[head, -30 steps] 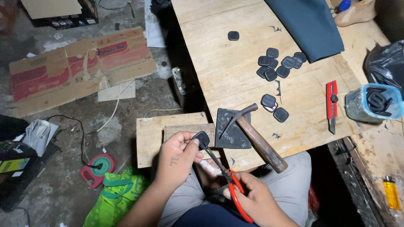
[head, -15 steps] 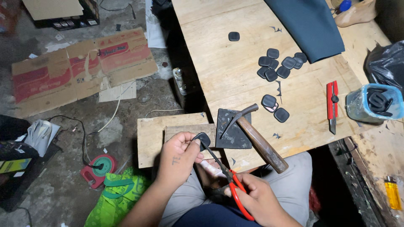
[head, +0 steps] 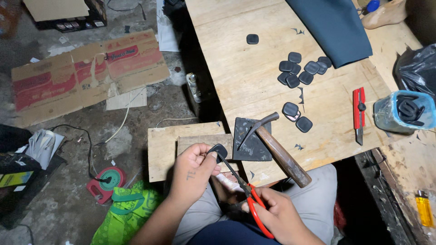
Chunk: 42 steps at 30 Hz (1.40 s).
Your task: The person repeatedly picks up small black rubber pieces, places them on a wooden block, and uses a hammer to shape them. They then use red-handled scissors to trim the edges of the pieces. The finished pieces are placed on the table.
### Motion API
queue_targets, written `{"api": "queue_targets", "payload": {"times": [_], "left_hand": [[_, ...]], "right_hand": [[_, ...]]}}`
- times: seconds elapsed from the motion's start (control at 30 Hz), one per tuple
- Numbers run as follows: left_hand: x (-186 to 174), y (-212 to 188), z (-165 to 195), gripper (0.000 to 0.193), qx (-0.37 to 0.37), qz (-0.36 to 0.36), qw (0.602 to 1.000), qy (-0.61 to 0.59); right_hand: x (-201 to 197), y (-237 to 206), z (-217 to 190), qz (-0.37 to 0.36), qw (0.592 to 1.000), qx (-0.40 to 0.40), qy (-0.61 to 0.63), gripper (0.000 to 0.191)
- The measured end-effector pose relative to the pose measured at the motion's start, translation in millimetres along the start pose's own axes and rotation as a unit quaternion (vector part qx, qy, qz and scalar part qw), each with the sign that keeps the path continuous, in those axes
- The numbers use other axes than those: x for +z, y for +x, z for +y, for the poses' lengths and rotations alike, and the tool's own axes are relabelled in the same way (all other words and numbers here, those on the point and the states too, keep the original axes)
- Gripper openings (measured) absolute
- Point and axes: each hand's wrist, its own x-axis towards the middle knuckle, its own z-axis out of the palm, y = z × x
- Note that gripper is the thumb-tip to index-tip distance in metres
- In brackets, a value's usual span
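Observation:
My left hand [head: 193,174] pinches a small black rounded piece [head: 219,150] above my lap. In my right hand [head: 277,215] are red-handled scissors [head: 245,190], their blades reaching up to the edge of that piece. Just beyond lies a hammer [head: 277,147] with a wooden handle, its head resting on a dark square plate [head: 250,140] at the near edge of the wooden table [head: 245,77]. Several finished black pieces [head: 302,70] lie grouped on the table, two more [head: 297,117] closer to me and a single one [head: 252,39] farther away.
A red utility knife [head: 359,113], a blue container of black material [head: 404,111], dark fabric [head: 334,25] and a black bag [head: 420,66] are on the table's right. A wooden block [head: 181,145] stands at left. Flattened cardboard [head: 86,72], a cable reel [head: 106,181] and a green bag [head: 129,213] lie on the floor. A yellow lighter [head: 424,208] rests at right.
The hands shifted slightly with the scissors working along the black piece. Nothing else has moved.

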Motion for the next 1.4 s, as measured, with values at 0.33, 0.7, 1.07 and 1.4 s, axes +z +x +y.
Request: {"api": "queue_targets", "payload": {"times": [0.33, 0.7, 1.07, 1.4], "left_hand": [[-2.9, 2.0, 2.4, 0.014, -0.011, 0.011, 1.000, 0.022], [9.8, 3.5, -23.8, 0.007, 0.066, 0.027, 0.996, -0.050], [13.2, 2.7, -25.5, 0.008, 0.031, 0.027, 0.987, -0.153], [13.5, -4.4, -13.0, 0.009, 0.018, 0.036, 0.996, -0.075]], "right_hand": [[-5.3, -0.4, -15.0, 0.040, 0.979, -0.031, -0.197, 0.022], [3.2, 2.2, -19.7, 0.082, 0.973, -0.066, -0.207, 0.037], [-1.6, 5.2, 8.2, -0.028, 0.999, -0.008, 0.015, 0.028], [-6.0, 9.5, 31.7, -0.058, 0.991, 0.070, 0.095, 0.023]]}}
